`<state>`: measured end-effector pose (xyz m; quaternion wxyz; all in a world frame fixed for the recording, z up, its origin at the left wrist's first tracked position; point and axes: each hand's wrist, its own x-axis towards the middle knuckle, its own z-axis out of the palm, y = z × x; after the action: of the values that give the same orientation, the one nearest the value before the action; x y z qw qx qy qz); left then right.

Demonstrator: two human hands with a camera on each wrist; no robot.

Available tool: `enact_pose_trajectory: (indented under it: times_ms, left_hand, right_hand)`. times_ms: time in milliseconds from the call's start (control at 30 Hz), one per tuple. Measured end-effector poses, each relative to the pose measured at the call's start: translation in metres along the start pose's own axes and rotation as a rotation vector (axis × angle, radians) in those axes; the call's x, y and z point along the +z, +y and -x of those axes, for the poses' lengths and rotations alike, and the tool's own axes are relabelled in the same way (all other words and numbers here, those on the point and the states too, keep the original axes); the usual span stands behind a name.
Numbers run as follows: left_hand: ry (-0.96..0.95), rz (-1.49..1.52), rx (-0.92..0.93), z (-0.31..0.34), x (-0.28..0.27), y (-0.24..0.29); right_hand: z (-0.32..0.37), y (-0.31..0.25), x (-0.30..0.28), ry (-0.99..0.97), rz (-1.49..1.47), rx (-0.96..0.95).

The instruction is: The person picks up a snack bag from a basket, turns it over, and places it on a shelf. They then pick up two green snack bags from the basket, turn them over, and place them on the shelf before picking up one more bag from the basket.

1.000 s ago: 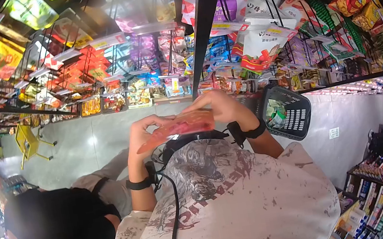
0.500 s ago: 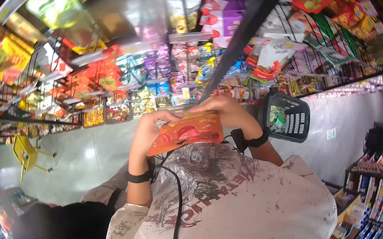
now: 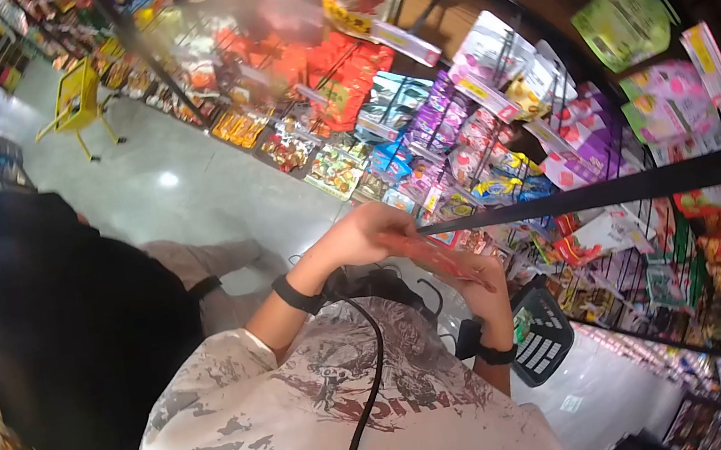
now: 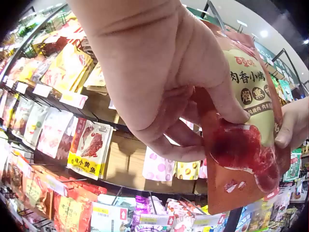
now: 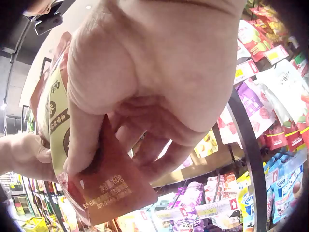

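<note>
A red-brown snack pouch (image 4: pixel 244 169) with a cream label panel and a clear window showing dark red contents is held in front of the chest. My left hand (image 3: pixel 371 231) grips one side, its thumb pressed on the printed front and its fingers behind, as the left wrist view shows. At the opposite side my right hand (image 3: pixel 486 288) pinches the pouch; the right wrist view has that thumb (image 5: pixel 84 145) on the front near a corner with small print. From the head, the pouch is seen nearly edge-on.
Racks of hanging snack bags (image 3: pixel 447 115) stand in front, with a dark upright post (image 3: pixel 603 190) among them. A dark basket (image 3: pixel 547 341) is beside my right forearm. Someone in a black top (image 3: pixel 76 320) stands at left; a yellow cart (image 3: pixel 77 96) is farther off.
The head view has swung so that the racks now run diagonally. The pouch, its front facing up half a second ago, is now tilted nearly edge-on; both hands keep hold of it.
</note>
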<state>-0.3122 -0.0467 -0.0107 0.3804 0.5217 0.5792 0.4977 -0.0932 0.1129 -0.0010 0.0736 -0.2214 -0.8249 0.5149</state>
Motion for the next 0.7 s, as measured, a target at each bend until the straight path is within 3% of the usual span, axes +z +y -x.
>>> enact_pose_trajectory:
  times_ms: [200, 300, 400, 500, 600, 700]
  left_hand:
    - [0.058, -0.010, 0.053, 0.005, 0.021, 0.000]
    - [0.053, -0.159, 0.074, 0.011, 0.031, 0.008]
    - [0.039, -0.117, -0.007, 0.018, 0.049, 0.023]
    - [0.117, -0.058, -0.072, 0.027, 0.077, 0.038]
    - [0.201, -0.010, 0.007, 0.032, 0.110, 0.038]
    - [0.190, -0.149, -0.067, 0.034, 0.152, 0.047]
  right_hand:
    - [0.025, 0.003, 0.006, 0.064, -0.009, -0.005]
    - [0.042, -0.007, 0.003, 0.050, -0.028, 0.049]
    - [0.059, 0.012, 0.000, 0.079, -0.024, 0.076]
    - [0.072, 0.012, -0.009, 0.121, -0.045, 0.020]
    - [0.093, 0.014, -0.022, 0.048, -0.187, -0.016]
    - [0.128, 0.024, -0.039, 0.032, -0.287, -0.051]
